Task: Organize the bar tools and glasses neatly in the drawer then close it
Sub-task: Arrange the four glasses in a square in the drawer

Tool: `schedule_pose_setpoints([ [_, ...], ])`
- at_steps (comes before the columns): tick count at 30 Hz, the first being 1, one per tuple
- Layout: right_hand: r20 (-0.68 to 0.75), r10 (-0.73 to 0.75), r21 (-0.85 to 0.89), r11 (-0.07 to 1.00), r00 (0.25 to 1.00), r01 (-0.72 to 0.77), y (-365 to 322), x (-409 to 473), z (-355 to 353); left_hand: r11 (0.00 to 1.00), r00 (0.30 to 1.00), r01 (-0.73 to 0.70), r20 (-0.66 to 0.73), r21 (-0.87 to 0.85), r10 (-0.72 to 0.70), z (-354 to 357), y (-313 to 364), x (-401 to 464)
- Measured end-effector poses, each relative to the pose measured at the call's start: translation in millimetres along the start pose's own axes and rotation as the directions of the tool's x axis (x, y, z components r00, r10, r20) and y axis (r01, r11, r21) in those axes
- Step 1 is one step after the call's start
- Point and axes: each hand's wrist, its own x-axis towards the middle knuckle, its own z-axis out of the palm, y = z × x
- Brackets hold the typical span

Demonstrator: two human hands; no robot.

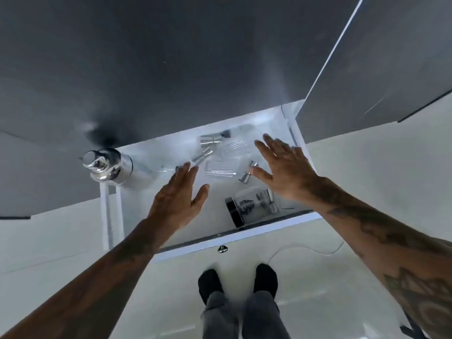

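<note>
The dark countertop (171, 57) fills the upper part of what I see, with a grey cabinet door (381, 64) standing open at the upper right. Below the counter's edge the white drawer (244, 237) is pulled out toward me, its front panel nearest my feet, and a small chrome knob (222, 249) sits on that panel. The pale floor (342, 277) spreads under it, where my 2 dark shoes (211, 281) show.

A chrome cocktail shaker (107, 167) stands on the counter's edge at the drawer's left corner, outside the drawer.

My left hand (179, 192) hovers over the drawer's left half, palm down, fingers spread wide, holding nothing. My right hand (283, 167) hovers over the right half the same way, fingers splayed and empty; I can't tell whether its thumb touches the jigger under it.

Inside, the tools lie scattered. A clear jar with a black lid (241, 206) lies on its side near the front wall, and something chrome beside it is too blurred for me to name. 2 clear ribbed glasses lie on their sides in the middle: 1 further back (236, 144), 1 nearer (221, 168). 3 steel jiggers lie around them: 1 at the back (210, 139), 1 left of centre (203, 156) just beyond my left fingertips, and 1 (247, 172) beside my right thumb.
</note>
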Motion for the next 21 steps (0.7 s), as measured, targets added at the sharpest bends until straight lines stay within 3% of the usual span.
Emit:
schedule_pose_setpoints([
  [2, -0.005, -0.040, -0.015, 0.999, 0.999, 0.040, 4.1, 32.7, 23.9, 0.988, 0.995, 0.097, 0.005, -0.119, -0.097, 30.7, -6.9, 35.5],
  [4, -0.032, -0.077, -0.098, 0.993, 0.997, 0.074, 3.7, 69.9, 42.1, 0.881, 0.937, 0.346, 0.078, -0.322, -0.340, 54.5, -11.0, 70.9],
  [6, -0.050, -0.119, -0.177, 0.978, 0.992, 0.108, -0.2, 102.0, 53.8, 0.617, 0.814, 0.551, 0.201, -0.562, -0.545, 70.0, -11.5, 95.8],
  [8, -0.034, -0.162, -0.257, 0.955, 0.986, 0.148, -3.4, 126.8, 64.4, 0.342, 0.720, 0.628, 0.357, -0.699, -0.595, 80.1, -8.5, 114.6],
  [10, 0.007, -0.218, -0.338, 0.918, 0.976, 0.207, -7.9, 143.8, 76.0, 0.191, 0.685, 0.647, 0.453, -0.738, -0.571, 90.6, -8.0, 127.2],
  [17, 0.009, -0.312, -0.499, 0.822, 0.950, 0.275, -4.8, 161.2, 84.9, -0.074, 0.705, 0.570, 0.533, -0.818, -0.468, 97.1, -18.5, 132.9],
  [19, -0.018, -0.315, -0.484, 0.833, 0.949, 0.267, -8.8, 157.7, 79.9, -0.126, 0.738, 0.515, 0.513, -0.848, -0.438, 86.6, -25.5, 118.0],
  [21, -0.070, -0.301, -0.435, 0.867, 0.951, 0.243, -10.9, 149.7, 75.6, -0.098, 0.787, 0.460, 0.456, -0.882, -0.414, 72.5, -35.1, 93.8],
])
